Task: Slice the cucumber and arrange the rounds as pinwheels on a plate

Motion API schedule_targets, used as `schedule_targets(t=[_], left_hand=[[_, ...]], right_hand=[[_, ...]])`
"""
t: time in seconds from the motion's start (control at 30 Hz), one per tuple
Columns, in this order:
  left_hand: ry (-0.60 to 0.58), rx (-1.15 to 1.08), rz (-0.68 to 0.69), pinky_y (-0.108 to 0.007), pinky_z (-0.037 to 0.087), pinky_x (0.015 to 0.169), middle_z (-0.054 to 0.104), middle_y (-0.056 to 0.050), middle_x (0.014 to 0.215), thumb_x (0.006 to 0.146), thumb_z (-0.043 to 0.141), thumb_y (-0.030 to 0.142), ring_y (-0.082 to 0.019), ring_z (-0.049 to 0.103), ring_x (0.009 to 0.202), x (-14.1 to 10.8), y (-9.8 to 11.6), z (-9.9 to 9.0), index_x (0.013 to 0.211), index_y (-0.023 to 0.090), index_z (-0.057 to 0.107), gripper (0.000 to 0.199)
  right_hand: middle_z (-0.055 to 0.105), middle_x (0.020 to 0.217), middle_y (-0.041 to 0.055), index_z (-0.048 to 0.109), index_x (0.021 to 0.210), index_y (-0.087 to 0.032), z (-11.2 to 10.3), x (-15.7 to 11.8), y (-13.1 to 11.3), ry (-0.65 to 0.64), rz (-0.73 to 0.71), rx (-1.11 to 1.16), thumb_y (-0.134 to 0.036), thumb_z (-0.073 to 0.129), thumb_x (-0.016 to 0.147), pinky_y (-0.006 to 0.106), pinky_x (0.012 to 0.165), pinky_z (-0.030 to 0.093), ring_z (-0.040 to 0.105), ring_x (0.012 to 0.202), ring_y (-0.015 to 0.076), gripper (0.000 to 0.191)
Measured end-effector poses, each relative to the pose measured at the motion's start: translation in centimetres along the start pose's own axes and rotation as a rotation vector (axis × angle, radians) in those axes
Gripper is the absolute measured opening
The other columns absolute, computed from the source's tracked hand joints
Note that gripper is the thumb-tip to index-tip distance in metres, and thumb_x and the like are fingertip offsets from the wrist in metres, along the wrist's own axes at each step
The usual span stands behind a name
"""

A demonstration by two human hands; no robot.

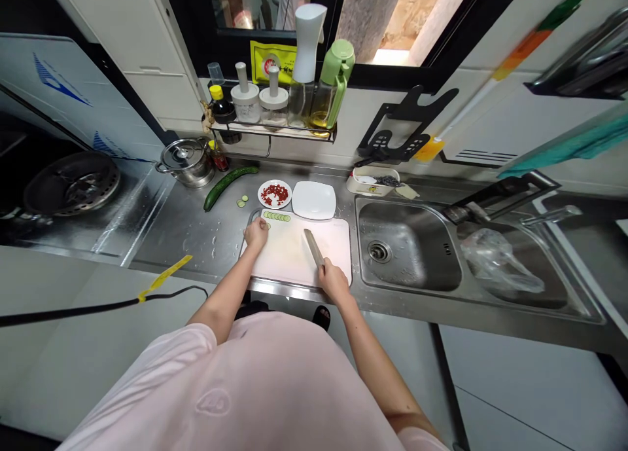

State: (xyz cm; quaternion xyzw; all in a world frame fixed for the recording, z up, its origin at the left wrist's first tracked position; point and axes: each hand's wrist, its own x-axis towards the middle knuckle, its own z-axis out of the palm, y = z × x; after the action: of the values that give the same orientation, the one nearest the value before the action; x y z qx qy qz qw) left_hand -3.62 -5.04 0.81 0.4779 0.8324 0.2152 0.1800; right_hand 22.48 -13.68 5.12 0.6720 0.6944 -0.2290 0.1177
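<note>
My right hand (334, 281) is wrapped round the handle of a kitchen knife (314, 248), whose broad blade points away from me over the white cutting board (289, 265). At the board's left side, my left hand (256, 235) is closed, with a cucumber slice (267, 226) at its fingertips. A row of overlapping cucumber slices (277, 216) lies along the board's far edge. Beyond it stand a small plate of chopped red pieces (275, 194) and a white rectangular plate (314, 200). A long green cucumber (229, 185) rests on the counter to the left, near a few loose slices (242, 201).
The sink (411, 241) adjoins the board on the right; a plastic bag (500, 260) lies in its far-right basin. A lidded pot (186, 162) stands back left, before a stove with a wok (73, 182). Seasoning jars and bottles fill a low wall shelf (279, 131).
</note>
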Motion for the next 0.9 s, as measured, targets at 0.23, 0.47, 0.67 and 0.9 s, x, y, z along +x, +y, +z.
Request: schedule_targets(t=[0.23, 0.47, 0.67, 0.9], left_hand=[[0.021, 0.069, -0.012, -0.035, 0.039, 0.087, 0.07, -0.005, 0.091, 0.084, 0.047, 0.021, -0.022, 0.062, 0.092, 0.0, 0.5, -0.2, 0.099, 0.025, 0.064, 0.024], [0.04, 0.138, 0.014, -0.042, 0.035, 0.089, 0.067, -0.01, 0.101, 0.084, 0.046, 0.023, -0.027, 0.059, 0.1, -0.1, 0.6, -0.1, 0.099, 0.025, 0.064, 0.023], [0.054, 0.145, 0.086, -0.042, 0.034, 0.091, 0.062, -0.011, 0.108, 0.087, 0.045, 0.026, -0.028, 0.053, 0.107, -0.8, 1.5, -0.4, 0.105, 0.024, 0.062, 0.025], [-0.104, 0.2, 0.328, -0.039, 0.033, 0.094, 0.058, -0.01, 0.115, 0.089, 0.046, 0.028, -0.027, 0.047, 0.113, -0.5, 5.0, 0.5, 0.116, 0.025, 0.06, 0.031]], right_hand=[[0.066, 0.099, 0.0116, 0.048, 0.116, -0.018, -0.5, -0.2, -0.2, -0.021, 0.003, -0.015, -0.028, 0.029, 0.098, 0.026, 0.068, 0.037, 0.063, 0.09, 0.0214, 0.028], [0.066, 0.097, 0.0115, 0.049, 0.116, -0.018, -0.4, 0.1, -0.1, -0.026, -0.007, -0.014, -0.027, 0.029, 0.098, 0.027, 0.068, 0.038, 0.063, 0.09, 0.0224, 0.029], [0.066, 0.097, 0.0111, 0.048, 0.116, -0.018, -0.1, 0.3, 0.1, -0.021, -0.015, -0.021, -0.026, 0.028, 0.097, 0.027, 0.068, 0.038, 0.063, 0.09, 0.0223, 0.028], [0.067, 0.098, 0.0116, 0.048, 0.115, -0.017, 0.0, 0.3, 0.0, -0.023, -0.009, -0.011, -0.026, 0.03, 0.097, 0.027, 0.07, 0.038, 0.063, 0.09, 0.022, 0.028]])
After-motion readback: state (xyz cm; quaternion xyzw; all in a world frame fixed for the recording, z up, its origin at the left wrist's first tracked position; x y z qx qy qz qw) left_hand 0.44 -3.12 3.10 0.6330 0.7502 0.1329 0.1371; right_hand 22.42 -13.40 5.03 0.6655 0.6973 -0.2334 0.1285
